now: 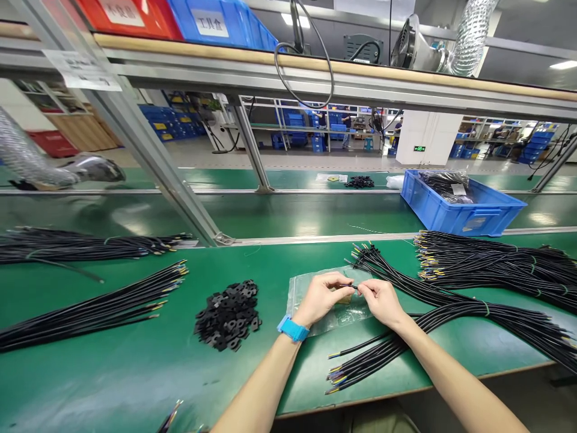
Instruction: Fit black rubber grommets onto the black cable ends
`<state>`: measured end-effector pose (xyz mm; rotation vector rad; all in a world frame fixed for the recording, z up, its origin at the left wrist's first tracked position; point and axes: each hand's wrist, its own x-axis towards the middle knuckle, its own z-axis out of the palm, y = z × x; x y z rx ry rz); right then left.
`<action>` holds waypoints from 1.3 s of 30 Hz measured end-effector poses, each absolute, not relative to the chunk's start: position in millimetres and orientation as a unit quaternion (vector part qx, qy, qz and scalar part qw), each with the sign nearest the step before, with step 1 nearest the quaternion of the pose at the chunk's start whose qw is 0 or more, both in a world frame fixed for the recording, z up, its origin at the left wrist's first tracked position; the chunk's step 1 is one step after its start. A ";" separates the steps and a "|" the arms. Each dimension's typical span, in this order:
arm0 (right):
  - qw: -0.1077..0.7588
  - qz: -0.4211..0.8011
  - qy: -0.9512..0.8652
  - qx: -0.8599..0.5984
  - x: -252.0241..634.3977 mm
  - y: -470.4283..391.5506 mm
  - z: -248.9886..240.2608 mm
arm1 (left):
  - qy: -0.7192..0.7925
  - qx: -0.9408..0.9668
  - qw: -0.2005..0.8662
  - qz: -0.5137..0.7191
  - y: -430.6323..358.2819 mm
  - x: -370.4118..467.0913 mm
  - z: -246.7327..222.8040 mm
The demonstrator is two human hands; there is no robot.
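Note:
My left hand [321, 297], with a blue band [293, 328] at the wrist, pinches a small black piece [354, 287] between thumb and fingers. My right hand [382, 302] closes on the same piece from the other side, so the fingertips of both hands nearly meet. Fingers cover most of it, and I cannot tell whether it is a cable end or a loose part. Under the hands lies a clear plastic bag [301, 287] with small brass-coloured bits in it. A pile of flat black clips [228, 316] lies left of my left hand.
Bundled black cables [469, 313] run right of and below my right hand; another thick bundle [487, 261] lies behind. More cables [112, 300] lie at left. A blue bin [478, 218] holds bagged parts. A metal frame post [148, 138] and overhead shelf [288, 60] cross the view.

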<state>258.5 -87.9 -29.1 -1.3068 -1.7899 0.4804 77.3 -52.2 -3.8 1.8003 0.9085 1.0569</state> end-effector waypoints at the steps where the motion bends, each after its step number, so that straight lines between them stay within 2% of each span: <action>1: 0.422 0.195 -0.714 -0.524 258.7 -87.6 -30.2 | 0.361 0.722 0.416 0.418 -52.5 77.2 -3.4; 17: 0.444 0.281 -0.693 -0.494 258.9 -84.0 -39.7 | 0.332 0.732 0.417 0.424 -57.6 87.7 -12.4; 31: 0.463 0.164 -0.711 -0.503 259.1 -87.4 -33.1 | 0.362 0.617 0.545 0.438 -45.9 87.8 -26.5; 34: 0.448 0.176 -0.722 -0.497 259.4 -86.3 -34.5 | 0.355 0.640 0.526 0.434 -47.8 87.9 -26.6; 39: 0.438 0.267 -0.707 -0.488 259.0 -84.1 -33.3 | 0.342 0.710 0.448 0.421 -50.9 86.5 -22.2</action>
